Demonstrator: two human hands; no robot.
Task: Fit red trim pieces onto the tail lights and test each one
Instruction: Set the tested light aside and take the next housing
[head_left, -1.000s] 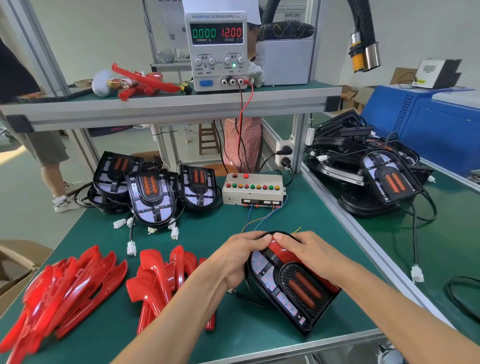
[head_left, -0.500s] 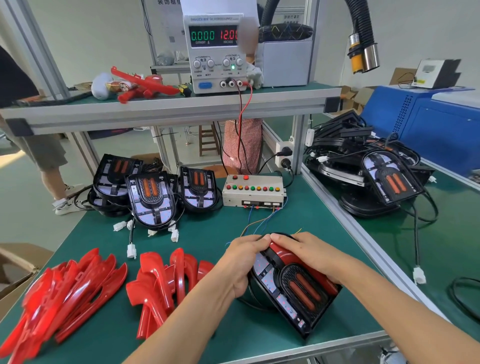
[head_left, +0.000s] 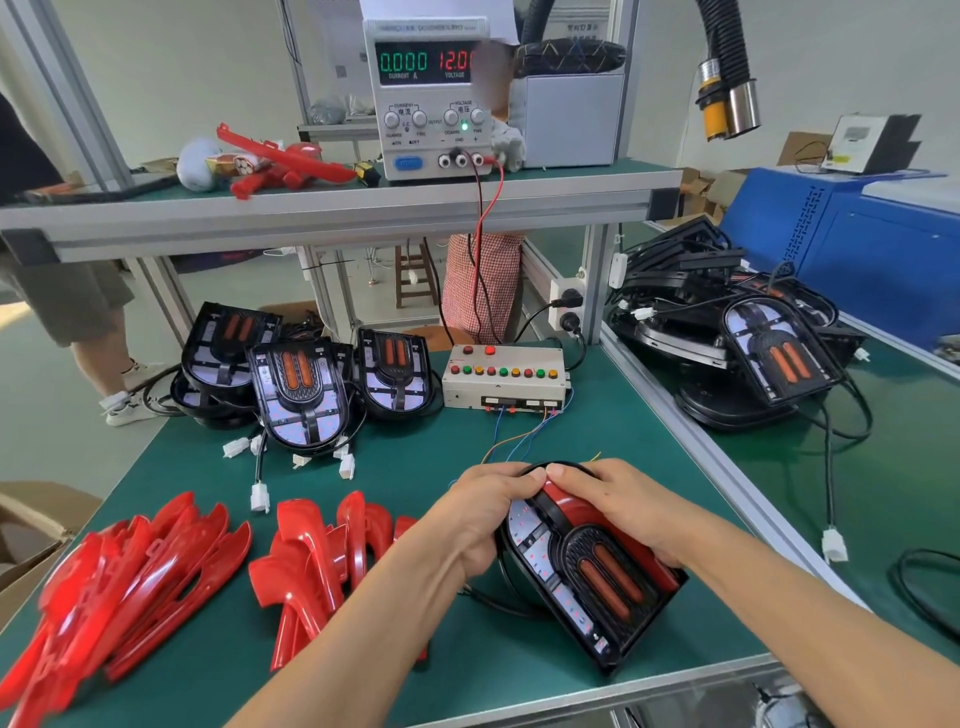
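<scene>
Two heaps of red trim pieces (head_left: 130, 577) are lying at the near left of the green table (head_left: 405, 467), thin glossy shells that look light, slippery and liable to crack if twisted. Behind them a cluster of tail lights (head_left: 301, 389) is waiting with loose white plugs, beside the button box (head_left: 504, 376). Near the front edge, the left hand (head_left: 478, 525) is curling round the rounded end of the tail light (head_left: 587, 577) being worked on, thumb pressing on top. This one is sitting tilted on the table with a red trim piece (head_left: 571, 506) along its right side. The right hand (head_left: 618, 506) is gripping that side, fingers pressing the trim down. The housing looks stiff and fairly light; holding it by the black rim, off the lens, seems safest.
</scene>
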